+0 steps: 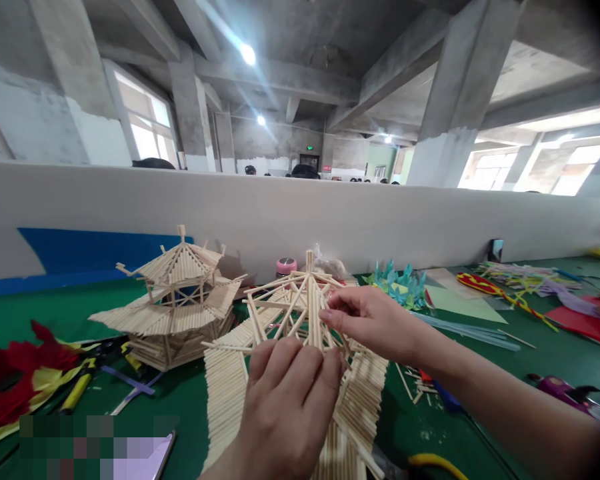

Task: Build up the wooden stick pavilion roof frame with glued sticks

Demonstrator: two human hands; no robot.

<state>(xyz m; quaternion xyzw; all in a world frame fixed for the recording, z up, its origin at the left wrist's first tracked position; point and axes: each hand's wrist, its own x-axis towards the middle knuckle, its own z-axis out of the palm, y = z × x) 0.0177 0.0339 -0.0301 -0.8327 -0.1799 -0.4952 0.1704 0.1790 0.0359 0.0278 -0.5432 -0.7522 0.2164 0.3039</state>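
Observation:
A pavilion model (230, 400) built from thin wooden sticks stands in front of me, its upper roof frame partly covered with sticks. Over its near side, my left hand (293, 400) is closed with the fingers curled down on the frame; the fingertips are hidden. My right hand (370, 317) comes in from the right, thumb and forefinger pinched at a wooden stick (312, 310) on the roof slope below the peak. To the left is a second stick pavilion (165, 313) with two covered roof tiers.
Red flowers (10, 380) and a phone (155, 460) lie at left. Behind the model is a pink-lidded container (286, 267). Teal paper leaves (400, 283), pale blue strips (470, 330), stick scraps (420, 390) and a purple tool (565, 393) lie right. A white partition (230, 207) borders the green table.

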